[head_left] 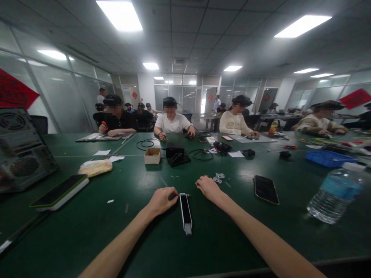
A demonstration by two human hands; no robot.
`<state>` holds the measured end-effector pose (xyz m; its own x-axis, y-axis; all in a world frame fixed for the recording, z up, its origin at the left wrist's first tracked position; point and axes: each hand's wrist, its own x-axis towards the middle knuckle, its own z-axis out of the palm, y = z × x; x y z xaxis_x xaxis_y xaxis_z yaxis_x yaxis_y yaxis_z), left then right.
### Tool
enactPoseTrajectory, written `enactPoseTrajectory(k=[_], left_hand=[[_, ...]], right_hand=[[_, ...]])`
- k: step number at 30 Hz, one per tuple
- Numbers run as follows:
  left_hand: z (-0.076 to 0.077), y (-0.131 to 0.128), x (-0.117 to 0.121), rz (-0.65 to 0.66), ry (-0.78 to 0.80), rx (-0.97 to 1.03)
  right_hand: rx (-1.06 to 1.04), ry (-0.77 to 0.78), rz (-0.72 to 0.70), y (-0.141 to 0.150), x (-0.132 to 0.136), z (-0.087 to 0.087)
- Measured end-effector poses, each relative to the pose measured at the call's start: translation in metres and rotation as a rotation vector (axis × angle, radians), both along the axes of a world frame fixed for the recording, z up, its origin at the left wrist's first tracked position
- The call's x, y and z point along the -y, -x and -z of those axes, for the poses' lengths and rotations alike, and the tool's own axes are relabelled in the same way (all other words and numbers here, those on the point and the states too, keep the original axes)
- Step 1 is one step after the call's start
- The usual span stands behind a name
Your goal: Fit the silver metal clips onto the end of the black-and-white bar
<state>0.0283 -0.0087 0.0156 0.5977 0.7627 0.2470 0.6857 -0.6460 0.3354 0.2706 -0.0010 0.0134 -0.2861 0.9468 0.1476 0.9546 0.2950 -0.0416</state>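
A slim white device with a long black face (186, 210) lies on the green table in front of me, its narrow grey end towards me. At its upper left edge is my left hand (162, 200), closed, thumb and finger pinched together; whatever they hold is too small to make out. My right hand (209, 189) rests beyond the device, to its right, with fingers curled down to the tabletop. What lies under those fingertips is hidden. Just past the right hand sit several small grey metal pieces (219, 177).
On the right are a black phone (266, 189), a water bottle (333, 195) and a blue tray (330, 158). A small cardboard box (152, 156) stands ahead beside black cables. Leftward lie a green-edged device (60, 191) and a computer case (24, 150). Co-workers sit opposite.
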Motion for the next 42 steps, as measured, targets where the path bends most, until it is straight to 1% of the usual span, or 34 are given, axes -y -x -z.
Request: enactPoseTrajectory(k=[6,11,17,21,23,26,29,32,35,38,42], left_hand=[[0.003,0.000,-0.001,0.016,-0.034,-0.003],[0.004,0.003,-0.003,0.026,-0.036,0.005],[-0.003,0.003,0.002,0.030,-0.029,-0.005],[-0.008,0.002,0.003,-0.016,-0.052,-0.011],[-0.008,0.003,0.002,-0.047,-0.065,0.002],[-0.007,0.004,0.000,-0.081,-0.081,0.027],[-0.004,0.004,0.000,-0.074,-0.098,0.062],[-0.002,0.002,0.004,0.015,-0.103,0.085],[0.001,-0.002,0.007,0.121,-0.142,0.087],[0.004,-0.005,0.008,0.157,-0.200,0.116],[0.005,-0.006,0.008,0.153,-0.240,0.155]], right_hand=[[-0.041,-0.007,0.012,-0.003,-0.001,0.012],[-0.005,-0.075,-0.046,-0.008,-0.002,0.018],[0.098,-0.139,-0.086,-0.005,-0.004,0.015],[0.134,-0.154,-0.075,-0.005,-0.003,0.012],[0.119,-0.160,-0.063,-0.007,-0.002,0.011],[0.015,-0.192,-0.110,-0.006,0.002,0.007],[-0.205,-0.255,-0.237,0.003,0.011,0.003],[-0.441,-0.313,-0.399,0.020,0.023,0.002],[-0.585,-0.344,-0.496,0.035,0.033,0.005],[-0.680,-0.325,-0.493,0.043,0.037,0.011],[-0.750,-0.291,-0.451,0.044,0.036,0.016]])
